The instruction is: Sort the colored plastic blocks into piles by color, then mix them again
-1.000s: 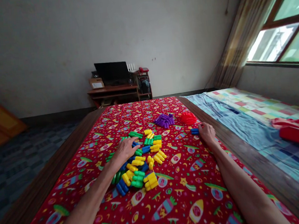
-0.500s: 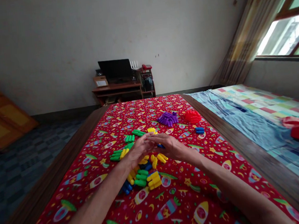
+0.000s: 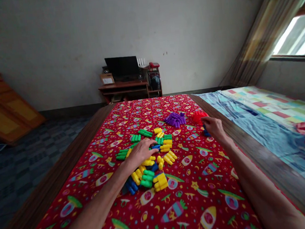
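Over the mixed pile, my left hand (image 3: pixel 143 151) has its thumb and fingers around a blue toy block (image 3: pixel 156 148). Green blocks (image 3: pixel 145 132) and yellow blocks (image 3: pixel 169 158) lie scattered about it. Far to the right, my right hand (image 3: pixel 214 127) pinches its fingers at a blue block (image 3: pixel 206 131) low over the cloth. The fingers partly cover that spot, so the block's lower end and any second one there are hard to make out. A red heap of pieces (image 3: pixel 199 116) lies just behind my right fingertips.
A purple heap of pieces (image 3: pixel 174 119) sits left of the red one. The red rocket-print cloth (image 3: pixel 186 197) covers the table, whose dark wooden edge (image 3: pixel 240 139) shows at the right. Beyond stand a bed (image 3: pixel 265 119) and a desk with a monitor (image 3: pixel 123 68).
My hands were together over the pile and are now apart. The right hand has moved right to the blue block beside the red heap. The left stays at the pile.
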Available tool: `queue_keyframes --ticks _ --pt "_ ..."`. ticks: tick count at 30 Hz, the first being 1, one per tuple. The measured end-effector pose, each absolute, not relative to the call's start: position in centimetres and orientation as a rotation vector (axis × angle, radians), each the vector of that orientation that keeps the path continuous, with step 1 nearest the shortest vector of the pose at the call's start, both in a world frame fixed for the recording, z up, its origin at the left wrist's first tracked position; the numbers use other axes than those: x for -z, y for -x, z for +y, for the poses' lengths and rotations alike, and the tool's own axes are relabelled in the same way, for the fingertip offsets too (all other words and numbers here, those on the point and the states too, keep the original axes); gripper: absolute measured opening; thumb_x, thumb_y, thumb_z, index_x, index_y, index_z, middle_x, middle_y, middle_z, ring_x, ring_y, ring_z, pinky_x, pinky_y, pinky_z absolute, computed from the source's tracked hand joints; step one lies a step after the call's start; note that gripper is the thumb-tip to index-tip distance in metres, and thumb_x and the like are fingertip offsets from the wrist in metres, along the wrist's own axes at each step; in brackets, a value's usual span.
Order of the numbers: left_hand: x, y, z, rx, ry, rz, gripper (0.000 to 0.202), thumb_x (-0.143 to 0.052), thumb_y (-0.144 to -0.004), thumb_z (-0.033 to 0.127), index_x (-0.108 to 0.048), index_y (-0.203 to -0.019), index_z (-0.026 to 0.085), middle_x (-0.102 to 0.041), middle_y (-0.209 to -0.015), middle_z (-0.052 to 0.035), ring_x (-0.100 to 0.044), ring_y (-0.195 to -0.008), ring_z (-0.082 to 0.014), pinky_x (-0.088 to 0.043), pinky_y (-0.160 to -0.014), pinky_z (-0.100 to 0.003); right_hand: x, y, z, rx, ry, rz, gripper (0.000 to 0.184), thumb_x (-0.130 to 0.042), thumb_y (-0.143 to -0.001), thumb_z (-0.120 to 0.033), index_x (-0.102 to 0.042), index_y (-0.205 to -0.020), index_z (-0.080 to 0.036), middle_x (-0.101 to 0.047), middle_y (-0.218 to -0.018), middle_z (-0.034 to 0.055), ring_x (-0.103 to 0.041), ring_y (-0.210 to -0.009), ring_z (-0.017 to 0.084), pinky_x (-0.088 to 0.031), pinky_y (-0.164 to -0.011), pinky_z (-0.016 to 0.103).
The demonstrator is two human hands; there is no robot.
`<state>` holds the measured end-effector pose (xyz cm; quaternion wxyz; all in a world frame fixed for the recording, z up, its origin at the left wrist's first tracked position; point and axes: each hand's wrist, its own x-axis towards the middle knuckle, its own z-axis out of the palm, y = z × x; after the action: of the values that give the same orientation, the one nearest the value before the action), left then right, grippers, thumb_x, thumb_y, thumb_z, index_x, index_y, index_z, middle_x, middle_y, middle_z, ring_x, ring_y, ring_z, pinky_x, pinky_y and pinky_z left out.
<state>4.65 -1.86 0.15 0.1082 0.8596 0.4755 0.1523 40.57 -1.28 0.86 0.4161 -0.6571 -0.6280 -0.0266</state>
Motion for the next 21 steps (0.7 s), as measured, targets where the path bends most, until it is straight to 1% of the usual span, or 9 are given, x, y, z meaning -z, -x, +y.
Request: queue_keyframes --ticks 3,5,7,10,13,15,18,19,21 --pt "-0.4 -4.9 -2.2 -0.363 -2.525 1.419 0.034 -0.073 -0.072 0.026 -0.067 -0.104 0.02 -0.071 -0.095 -0.0049 -0.066 -0.089 -0.0211 -0.051 -0.08 -0.03 0.1 -42.3 -1.5 0.041 1.783 -1.486 0.027 -0.053 -0.075 -0.023 -0.077 -0.085 -0.014 -0.075 -0.077 0.0084 -0.067 -0.071 0.021 -0.048 -0.071 0.028" --pt "-0.5 -4.9 -2.2 -0.387 -2.545 1.427 0.032 -0.073 -0.07 0.023 -0.067 -0.101 0.02 -0.07 -0.096 -0.0049 -0.066 -0.087 -0.0207 -0.05 -0.078 -0.029 0.5 -42.8 -1.8 0.029 1.831 -1.469 0.028 -0.054 -0.074 -0.026 -0.077 -0.084 -0.014 -0.075 -0.078 0.0087 -0.068 -0.073 0.021 -0.048 -0.072 0.028" --pt "-0.5 -4.8 -2.0 -0.478 -2.555 1.437 0.026 -0.071 -0.072 0.023 -0.067 -0.097 0.018 -0.068 -0.097 -0.0061 -0.065 -0.088 -0.021 -0.05 -0.078 -0.029 0.6 -43.1 -2.0 0.047 1.852 -1.446 0.029 -0.053 -0.075 -0.028 -0.077 -0.085 -0.016 -0.075 -0.079 0.0086 -0.068 -0.075 0.022 -0.048 -0.073 0.029" --pt "-0.9 -4.5 -1.6 -0.658 -2.505 1.416 0.018 -0.069 -0.073 0.025 -0.068 -0.09 0.019 -0.068 -0.092 -0.005 -0.065 -0.085 -0.0203 -0.05 -0.079 -0.029 0.0 -43.2 -2.0 0.095 1.839 -1.385 0.033 -0.05 -0.078 -0.029 -0.077 -0.089 -0.016 -0.076 -0.083 0.0098 -0.068 -0.078 0.022 -0.048 -0.075 0.03" --pt "-1.7 -4.6 -1.7 -0.798 -2.39 1.36 0.018 -0.071 -0.072 0.03 -0.069 -0.087 0.019 -0.068 -0.088 -0.0036 -0.065 -0.08 -0.0194 -0.051 -0.076 -0.029 -1.3 -42.0 -2.1 0.093 1.753 -1.335 0.033 -0.05 -0.079 -0.029 -0.077 -0.091 -0.014 -0.075 -0.083 0.0103 -0.068 -0.077 0.022 -0.049 -0.076 0.031" --pt "-2.2 -4.9 -2.0 -0.852 -2.29 1.324 0.021 -0.071 -0.07 0.032 -0.069 -0.086 0.019 -0.069 -0.088 -0.0034 -0.066 -0.08 -0.0197 -0.052 -0.075 -0.029 -2.4 -39.9 -2.4 -0.005 1.635 -1.397 0.032 -0.05 -0.082 -0.031 -0.076 -0.089 -0.014 -0.074 -0.079 0.0087 -0.067 -0.073 0.021 -0.049 -0.073 0.03" --pt "-2.5 -5.8 -2.8 -0.899 -2.095 1.275 0.033 -0.072 -0.066 0.031 -0.067 -0.097 0.019 -0.069 -0.088 -0.0027 -0.067 -0.079 -0.02 -0.054 -0.073 -0.03 -3.7 -34.9 -4.0 -0.331 1.356 -1.707 0.034 -0.051 -0.088 -0.037 -0.075 -0.092 -0.014 -0.073 -0.075 0.0062 -0.064 -0.067 0.017 -0.047 -0.063 0.025" --pt "-2.4 -6.1 -3.2 -0.904 -2.029 1.254 0.04 -0.072 -0.065 0.03 -0.065 -0.103 0.019 -0.069 -0.087 -0.0022 -0.067 -0.078 -0.0197 -0.054 -0.071 -0.03 -3.9 -33.0 -4.8 -0.436 1.243 -1.841 0.034 -0.051 -0.09 -0.038 -0.073 -0.099 -0.014 -0.073 -0.078 0.0056 -0.063 -0.066 0.015 -0.047 -0.062 0.024" --pt "-2.4 -6.7 -3.9 -0.904 -1.944 1.2 0.05 -0.071 -0.065 0.03 -0.059 -0.113 0.019 -0.067 -0.085 -0.0011 -0.068 -0.074 -0.0186 -0.055 -0.069 -0.03 -4.2 -29.7 -6.3 -0.525 1.051 -2.09 0.031 -0.054 -0.091 -0.037 -0.07 -0.107 -0.016 -0.072 -0.078 0.0033 -0.057 -0.056 0.011 -0.042 -0.056 0.02"
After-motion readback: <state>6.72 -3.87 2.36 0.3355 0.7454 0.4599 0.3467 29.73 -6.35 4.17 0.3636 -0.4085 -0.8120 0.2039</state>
